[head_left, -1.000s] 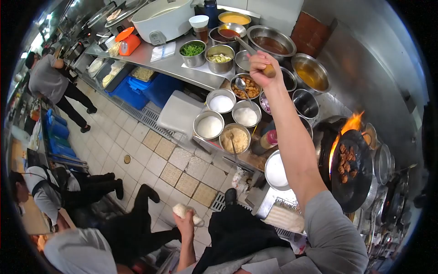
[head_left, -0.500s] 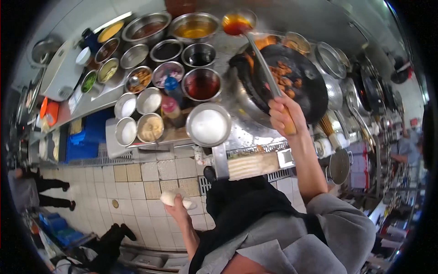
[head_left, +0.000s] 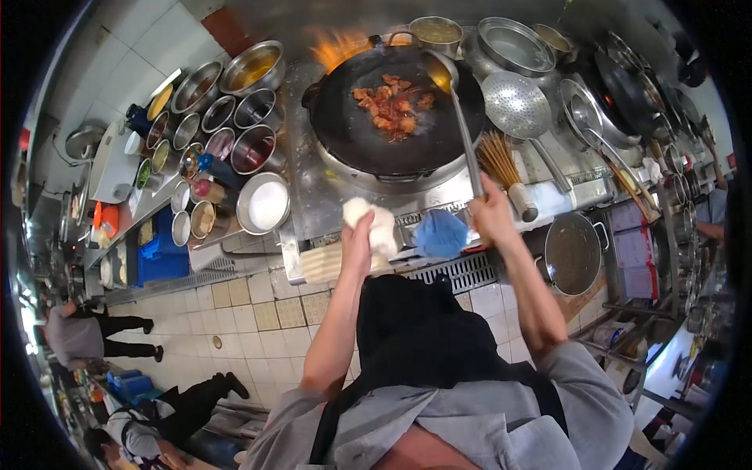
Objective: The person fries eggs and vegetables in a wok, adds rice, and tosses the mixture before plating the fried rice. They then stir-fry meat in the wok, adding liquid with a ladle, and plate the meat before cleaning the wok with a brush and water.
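Note:
My right hand (head_left: 492, 213) is closed round the handle of a long ladle (head_left: 462, 129). The ladle's bowl tilts over the far right side of a black wok (head_left: 341, 129) and has a yellowish inside. Reddish-brown pieces of food (head_left: 395, 111), probably meat, lie in the middle of the wok, wet with red sauce. Orange flames (head_left: 337, 48) rise behind the wok's far left rim. My left hand (head_left: 358, 249) grips a bunched white cloth (head_left: 381, 233) at the stove's front edge, apart from the wok.
Metal bowls of sauces and seasonings stand left, including a bowl of white powder (head_left: 266, 204). A blue cloth (head_left: 440, 233) lies at the front edge. A bamboo brush (head_left: 505, 168), a perforated strainer (head_left: 517, 106) and a large pot (head_left: 573, 252) are right. Other people (head_left: 82, 333) are at far left.
The ladle, which held red-orange liquid left of the wok, is now over the wok's right side. The food looks redder. My left hand has risen with the cloth; the view has shifted.

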Demonstrator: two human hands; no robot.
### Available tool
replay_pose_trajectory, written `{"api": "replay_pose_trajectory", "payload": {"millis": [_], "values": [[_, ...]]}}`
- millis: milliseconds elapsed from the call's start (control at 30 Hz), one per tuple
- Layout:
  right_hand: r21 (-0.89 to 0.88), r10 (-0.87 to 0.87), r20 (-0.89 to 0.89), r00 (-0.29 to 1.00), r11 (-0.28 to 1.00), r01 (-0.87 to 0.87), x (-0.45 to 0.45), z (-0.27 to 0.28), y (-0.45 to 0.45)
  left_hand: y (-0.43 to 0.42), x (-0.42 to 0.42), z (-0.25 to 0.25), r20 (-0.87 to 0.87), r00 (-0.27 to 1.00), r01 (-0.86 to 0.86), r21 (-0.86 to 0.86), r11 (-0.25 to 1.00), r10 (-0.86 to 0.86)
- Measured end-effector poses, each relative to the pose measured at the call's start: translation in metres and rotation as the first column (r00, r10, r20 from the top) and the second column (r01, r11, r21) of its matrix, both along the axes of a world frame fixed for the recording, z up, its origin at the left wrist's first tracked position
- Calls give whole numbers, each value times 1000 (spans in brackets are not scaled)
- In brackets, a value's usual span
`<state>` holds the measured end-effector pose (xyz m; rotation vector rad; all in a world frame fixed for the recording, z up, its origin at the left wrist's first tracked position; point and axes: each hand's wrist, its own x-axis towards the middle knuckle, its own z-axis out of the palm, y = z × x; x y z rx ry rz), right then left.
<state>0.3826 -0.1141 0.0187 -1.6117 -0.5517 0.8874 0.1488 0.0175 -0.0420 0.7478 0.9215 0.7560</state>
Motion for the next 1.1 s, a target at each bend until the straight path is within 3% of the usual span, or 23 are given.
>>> {"api": "replay_pose_trajectory", "payload": {"millis": [33,100,233,367,400,433,500,567,600,633,733,767,833,900,933,967,1033,1100], "values": [[36,-1,78,997,999,-2,-8,-3,-10,5,17,4,-11,999,50,-56,997,-51],[37,72,-114,991,997,-68,-4,-2,-31,17,46,14,30,992,127,-163,978,-123],[15,176,-346,922,983,-182,3,26,-75,37,81,9,-5,989,148,-118,982,-150],[-131,350,-76,934,925,-358,1,62,-109,64,98,-16,76,996,-14,-307,952,39],[-165,360,-63,931,916,-366,4,66,-117,76,98,-24,74,997,5,-342,940,21],[-279,403,-26,915,876,-394,6,85,-121,90,94,-44,134,986,139,-306,942,-102],[-420,461,35,887,812,-406,6,117,-129,66,95,-27,92,996,38,-333,942,-7],[-448,512,50,858,779,-439,9,138,-136,20,90,15,44,997,-36,-350,936,55],[-464,533,56,844,763,-451,11,143,-138,-1,86,21,171,978,-53,-362,930,122],[-461,562,112,820,760,-458,17,143,-135,-16,82,40,182,980,-15,-330,944,79],[-477,635,214,743,731,-488,22,130,-119,12,94,11,193,980,13,-325,946,53],[-451,629,360,690,764,-461,25,112,-108,31,96,-2,228,972,111,-277,954,-46],[-379,556,639,532,829,-411,36,64,-83,36,100,-22,228,973,89,-266,960,-27],[-429,515,622,590,854,-293,34,53,-56,6,87,-29,206,979,58,-282,958,1],[-468,511,659,552,853,-232,30,54,-48,-18,75,-31,156,987,18,-299,954,31],[-466,509,643,573,853,-234,31,56,-50,-38,67,-28,108,992,-24,-313,950,60],[-455,496,611,617,858,-238,27,64,-58,-56,61,-12,202,975,-39,-231,972,87],[-392,479,575,663,873,-291,24,84,-80,-34,67,-6,159,981,-59,-324,944,116]]}}
